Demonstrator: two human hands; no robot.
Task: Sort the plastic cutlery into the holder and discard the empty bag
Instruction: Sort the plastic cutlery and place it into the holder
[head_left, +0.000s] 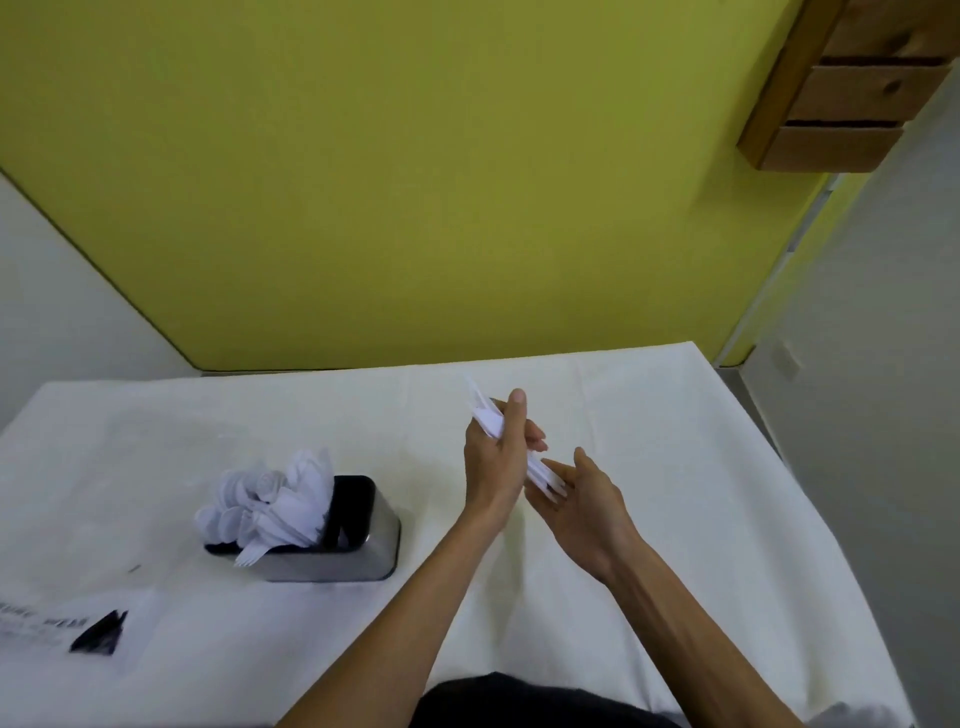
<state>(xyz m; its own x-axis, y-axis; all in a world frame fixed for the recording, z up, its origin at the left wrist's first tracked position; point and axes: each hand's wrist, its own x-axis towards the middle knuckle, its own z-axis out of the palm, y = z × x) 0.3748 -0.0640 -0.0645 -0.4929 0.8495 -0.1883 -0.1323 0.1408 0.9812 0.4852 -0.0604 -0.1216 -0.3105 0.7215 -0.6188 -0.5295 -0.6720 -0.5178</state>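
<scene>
The left hand (493, 457) clasps a slanted bundle of white plastic cutlery (485, 415) above the white-clothed table (701, 467) while the flat, relaxed right hand (587, 493) meets its lower ends, probably squaring them for the steel, black-lined holder (332, 564), whose right slot is vacant.

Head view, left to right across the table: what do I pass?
Clear plastic bag with black print → steel rectangular holder → left hand, gripping a white plastic cutlery bundle → right hand.
</scene>
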